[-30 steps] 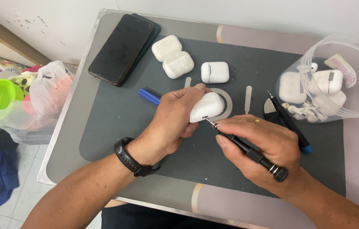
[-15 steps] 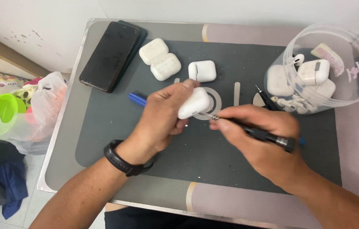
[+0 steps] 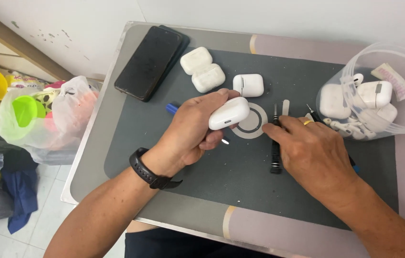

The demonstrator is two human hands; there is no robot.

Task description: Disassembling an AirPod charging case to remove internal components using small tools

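My left hand (image 3: 190, 131) grips the white earbud case (image 3: 228, 113); my right hand (image 3: 314, 153) rests open on the black screwdriver (image 3: 275, 148), which may roll away.

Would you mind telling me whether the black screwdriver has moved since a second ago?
Yes. The black screwdriver has gone from the right hand down onto the mat, lying right of the grey ring.

A glossy white rounded plastic earbud case (image 3: 229, 113), a slim black metal screwdriver (image 3: 275, 152) and a dark grey rubber mat (image 3: 221, 167) are seen.
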